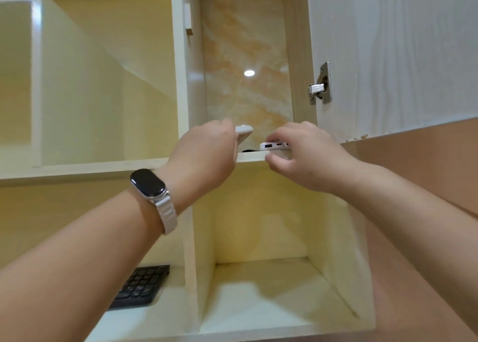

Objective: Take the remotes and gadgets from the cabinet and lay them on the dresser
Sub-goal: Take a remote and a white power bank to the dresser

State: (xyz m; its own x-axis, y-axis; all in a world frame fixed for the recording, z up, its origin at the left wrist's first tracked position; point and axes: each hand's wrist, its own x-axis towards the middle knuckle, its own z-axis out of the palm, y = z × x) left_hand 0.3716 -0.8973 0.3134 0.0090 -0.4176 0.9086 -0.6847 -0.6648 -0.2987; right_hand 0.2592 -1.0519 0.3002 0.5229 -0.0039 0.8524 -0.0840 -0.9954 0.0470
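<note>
Both my arms reach up into the narrow upper cabinet compartment (pixel 287 57) with the marbled back panel. My left hand (pixel 204 147) grips a flat white gadget (pixel 244 132), tilted up off the shelf; only its far end shows past my fingers. My right hand (pixel 302 153) closes around a white power bank (pixel 274 146) with ports on its near end, fingers on top and thumb under the shelf edge. A small dark object (pixel 247 150) lies on the shelf between the two; what it is cannot be told.
The cabinet door (pixel 393 57) stands open on the right, hinge (pixel 320 85) showing. An open cubby (pixel 261 284) sits below the shelf. A black keyboard (pixel 141 287) lies in the lower left cubby. Another open compartment (pixel 85 96) is at upper left.
</note>
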